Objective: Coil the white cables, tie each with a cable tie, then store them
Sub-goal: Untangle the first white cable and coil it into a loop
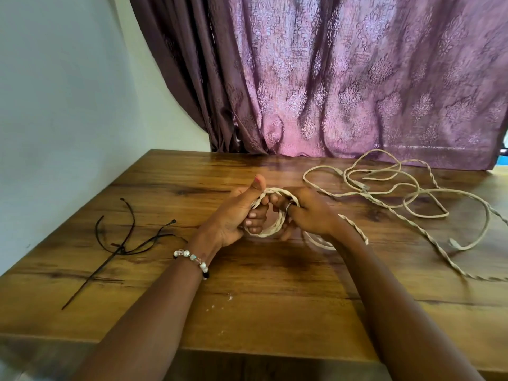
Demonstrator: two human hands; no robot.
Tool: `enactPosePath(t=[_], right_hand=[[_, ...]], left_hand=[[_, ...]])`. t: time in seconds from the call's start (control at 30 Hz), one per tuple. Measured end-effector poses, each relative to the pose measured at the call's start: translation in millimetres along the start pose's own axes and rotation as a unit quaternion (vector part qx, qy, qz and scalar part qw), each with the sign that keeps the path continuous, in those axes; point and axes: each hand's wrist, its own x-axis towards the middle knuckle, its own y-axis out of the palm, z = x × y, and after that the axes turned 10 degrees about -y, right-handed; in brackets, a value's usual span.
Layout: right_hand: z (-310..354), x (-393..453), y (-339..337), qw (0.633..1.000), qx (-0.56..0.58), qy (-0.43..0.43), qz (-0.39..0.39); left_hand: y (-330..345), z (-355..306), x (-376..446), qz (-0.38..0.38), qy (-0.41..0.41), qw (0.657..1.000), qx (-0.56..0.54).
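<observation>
A small coil of twisted white cable (pixel 270 229) is held above the middle of the wooden table (pixel 247 306). My left hand (pixel 236 215) grips the coil's left side, thumb up. My right hand (pixel 308 213), wearing a ring, pinches the coil's top right, and the cable runs on under its wrist. The rest of the white cables (pixel 398 193) lies in loose tangled loops at the right of the table. Several black cable ties (pixel 123 243) lie on the table to the left, apart from both hands.
A purple patterned curtain (pixel 357 78) hangs behind the table's far edge. A pale wall (pixel 55 105) stands along the left side. The table's near edge runs just below my forearms.
</observation>
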Motion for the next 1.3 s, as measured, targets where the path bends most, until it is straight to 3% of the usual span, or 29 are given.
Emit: enactPosePath(t=[0.2,0.37,0.53,0.63,0.73,0.77,0.83,0.9,1.0,1.07,1.13,1.2,1.3], right_hand=[[-2,5,-7,0.987,0.109,0.065,-0.094],[-7,2,-18,0.998,-0.018,0.026,-0.062],[-14,-3,-37,0.968,-0.202,-0.128,-0.074],[-16,-3,-38,0.959,-0.157,-0.161,-0.171],[-15,-1,-36,0.951,-0.002,-0.107,-0.291],[-14,-1,-34,0.939,0.004,-0.092,-0.331],[-17,-1,-32,0.920,-0.098,-0.056,-0.375],[-24,-5,-32,0.903,-0.264,0.019,-0.339],[-35,-13,-28,0.892,-0.368,0.161,-0.209],[-34,-14,-23,0.868,-0.443,0.199,-0.103],[-34,-11,-21,0.876,-0.445,0.182,-0.024],[-31,-7,-22,0.921,-0.367,0.128,0.021],[-23,3,-26,0.962,-0.270,0.037,-0.003]], left_hand=[[0,0,-1,-0.036,-0.005,0.999,0.029],[-15,-7,1,-0.080,-0.003,0.987,-0.138],[-46,-17,-4,-0.067,0.030,0.928,-0.364],[-48,-17,-6,-0.067,0.035,0.913,-0.402],[-45,-17,-8,-0.051,0.034,0.915,-0.400],[-44,-18,-8,-0.037,0.040,0.920,-0.389],[-41,-19,-8,-0.010,0.056,0.932,-0.359],[-38,-20,-7,0.005,0.071,0.938,-0.340],[-37,-20,-5,-0.011,0.082,0.933,-0.350],[-38,-18,-3,-0.042,0.082,0.923,-0.375],[-37,-17,0,-0.079,0.074,0.913,-0.393],[-35,-16,1,-0.135,0.063,0.907,-0.393],[-31,-17,1,-0.225,0.070,0.904,-0.358]])
